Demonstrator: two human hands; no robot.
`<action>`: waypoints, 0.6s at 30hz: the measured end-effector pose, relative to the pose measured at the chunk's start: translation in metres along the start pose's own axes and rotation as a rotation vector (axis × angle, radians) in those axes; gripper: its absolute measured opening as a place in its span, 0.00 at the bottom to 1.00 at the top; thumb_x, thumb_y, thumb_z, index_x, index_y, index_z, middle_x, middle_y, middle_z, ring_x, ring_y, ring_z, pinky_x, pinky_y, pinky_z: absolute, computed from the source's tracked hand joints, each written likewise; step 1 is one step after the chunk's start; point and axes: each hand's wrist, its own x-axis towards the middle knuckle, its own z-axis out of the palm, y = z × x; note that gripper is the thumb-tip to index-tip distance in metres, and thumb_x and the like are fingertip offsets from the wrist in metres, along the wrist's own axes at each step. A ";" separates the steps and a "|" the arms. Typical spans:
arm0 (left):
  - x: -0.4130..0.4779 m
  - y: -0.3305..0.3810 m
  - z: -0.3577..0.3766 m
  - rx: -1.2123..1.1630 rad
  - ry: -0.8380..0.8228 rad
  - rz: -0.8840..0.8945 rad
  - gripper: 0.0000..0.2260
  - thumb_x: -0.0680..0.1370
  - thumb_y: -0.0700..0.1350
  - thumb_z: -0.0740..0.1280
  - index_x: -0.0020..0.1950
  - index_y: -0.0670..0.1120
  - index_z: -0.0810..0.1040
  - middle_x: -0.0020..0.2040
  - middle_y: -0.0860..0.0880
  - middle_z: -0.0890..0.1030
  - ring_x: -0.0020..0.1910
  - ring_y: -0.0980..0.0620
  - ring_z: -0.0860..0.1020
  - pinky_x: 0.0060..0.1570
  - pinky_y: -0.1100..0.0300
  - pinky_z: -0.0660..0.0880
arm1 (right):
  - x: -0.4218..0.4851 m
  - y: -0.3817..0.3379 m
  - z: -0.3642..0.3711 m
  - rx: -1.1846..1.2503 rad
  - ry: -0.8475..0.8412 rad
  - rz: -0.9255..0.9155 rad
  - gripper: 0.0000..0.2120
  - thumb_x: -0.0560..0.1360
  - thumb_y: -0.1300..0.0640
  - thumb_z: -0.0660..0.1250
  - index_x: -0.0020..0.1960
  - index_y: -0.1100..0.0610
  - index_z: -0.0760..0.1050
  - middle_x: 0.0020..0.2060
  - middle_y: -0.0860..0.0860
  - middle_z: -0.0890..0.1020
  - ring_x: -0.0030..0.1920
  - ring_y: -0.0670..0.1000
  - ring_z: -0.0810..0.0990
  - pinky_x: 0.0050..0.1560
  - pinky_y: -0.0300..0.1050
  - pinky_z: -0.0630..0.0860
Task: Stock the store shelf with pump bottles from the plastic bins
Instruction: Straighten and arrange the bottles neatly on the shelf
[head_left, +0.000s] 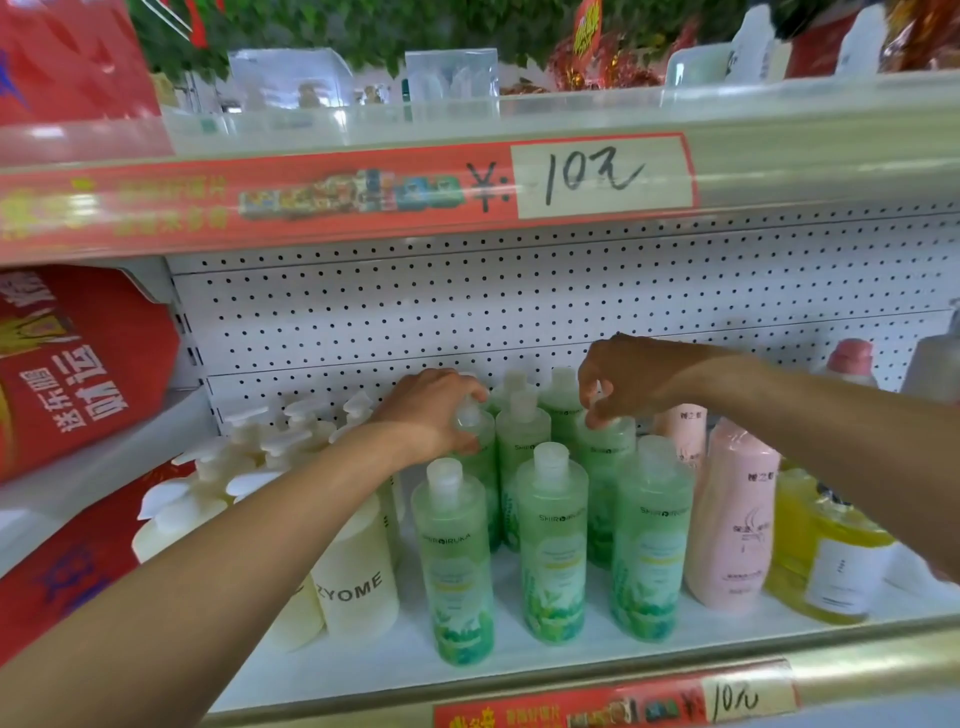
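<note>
**Green bottles squared up on store shelf**

A person's left hand (434, 410) curls round the capped neck of a green bottle (483, 467) midway back on the shelf (363, 670). The right hand (623, 384) pinches the cap of a second green bottle (605, 457) nearer the right edge. The bottles look full and smooth-walled, so probably weighty and slick. The neck below the cap seems the surest hold.

SHIROIRUKA bottles (553, 545) on shelf (363, 667), ZYOME pump bottles (353, 582) left, other bottles (737, 519) right
</note>
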 end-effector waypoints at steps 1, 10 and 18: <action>0.000 0.000 0.000 0.004 0.002 0.002 0.27 0.72 0.52 0.75 0.69 0.55 0.72 0.66 0.51 0.74 0.61 0.48 0.72 0.53 0.59 0.65 | 0.003 -0.001 0.003 0.007 0.025 0.000 0.12 0.73 0.47 0.70 0.52 0.53 0.79 0.48 0.44 0.76 0.49 0.49 0.77 0.44 0.38 0.71; 0.001 -0.004 0.002 -0.004 0.015 0.014 0.27 0.72 0.54 0.75 0.69 0.56 0.72 0.63 0.52 0.74 0.60 0.49 0.73 0.53 0.58 0.65 | 0.022 -0.006 0.011 -0.024 0.072 -0.043 0.14 0.74 0.46 0.69 0.54 0.53 0.75 0.53 0.50 0.75 0.52 0.54 0.76 0.49 0.47 0.72; 0.002 -0.007 0.004 -0.036 0.031 0.037 0.26 0.72 0.53 0.75 0.69 0.56 0.72 0.57 0.54 0.72 0.55 0.52 0.70 0.51 0.59 0.64 | 0.030 0.000 0.014 -0.020 0.083 -0.063 0.14 0.74 0.46 0.68 0.56 0.52 0.75 0.50 0.47 0.72 0.50 0.52 0.73 0.48 0.46 0.70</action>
